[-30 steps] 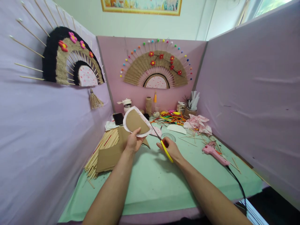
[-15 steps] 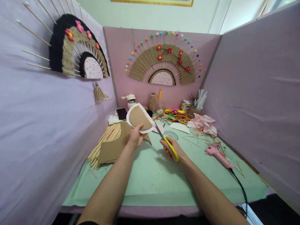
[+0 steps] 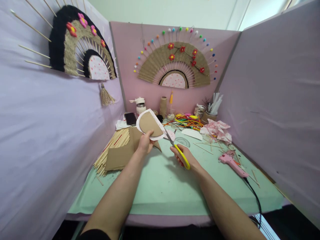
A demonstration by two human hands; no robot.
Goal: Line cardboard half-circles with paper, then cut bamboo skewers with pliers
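Pinching the half-round cardboard piece (image 3: 150,123) by its lower edge, the left hand (image 3: 144,143) holds it up over the green tablecloth (image 3: 170,193). And the right hand (image 3: 192,160) is wrapped round yellow-handled scissors (image 3: 183,158), their tips right by the piece's white border (image 3: 143,116); touching or not, I can't tell from here. Just beyond that hand lies a clear protractor (image 3: 182,142), its markings too small to read. Off right, a pink glue gun (image 3: 233,165).

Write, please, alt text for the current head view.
The left hand holds a white-edged cardboard half-disc; the right hand holds yellow-handled scissors by its edge. On the green tablecloth lie many thin sticks at left and a pink glue gun at right; two decorated fans hang above.
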